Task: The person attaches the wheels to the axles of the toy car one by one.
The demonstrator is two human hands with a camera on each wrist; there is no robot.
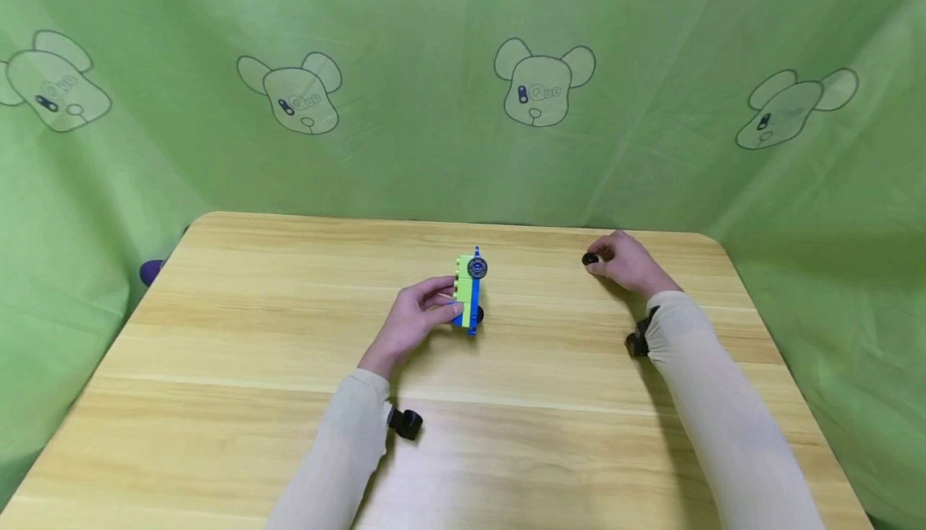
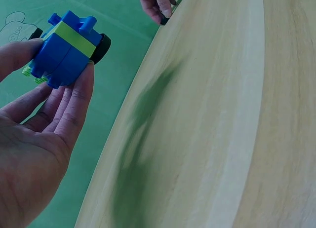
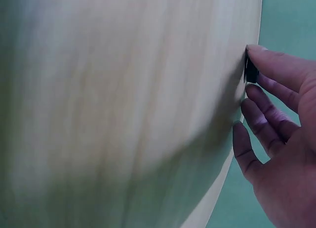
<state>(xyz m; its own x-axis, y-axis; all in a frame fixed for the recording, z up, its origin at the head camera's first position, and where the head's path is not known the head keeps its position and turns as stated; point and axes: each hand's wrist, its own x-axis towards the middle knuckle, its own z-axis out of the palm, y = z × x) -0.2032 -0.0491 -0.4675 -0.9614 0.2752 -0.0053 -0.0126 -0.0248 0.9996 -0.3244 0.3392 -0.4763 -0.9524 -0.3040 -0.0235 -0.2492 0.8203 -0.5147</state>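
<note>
My left hand (image 1: 414, 319) grips a toy car (image 1: 465, 293) of blue and lime-green building bricks, tilted on its side above the table. Black wheels show on the car, one facing up in the head view. In the left wrist view the thumb and fingers hold the car's blue end (image 2: 61, 55). At the back right, my right hand (image 1: 628, 263) pinches a small black wheel (image 1: 590, 259) between thumb and fingers. The right wrist view shows that wheel (image 3: 251, 69) edge-on, at the table surface near the far edge.
A light wooden table (image 1: 506, 449) lies under both hands. Green curtains (image 1: 434, 136) with mouse-like drawings hang behind it and at the sides. Past the table's left edge a purple object (image 1: 150, 273) shows. Black wrist cameras (image 1: 407, 424) are strapped to both sleeves.
</note>
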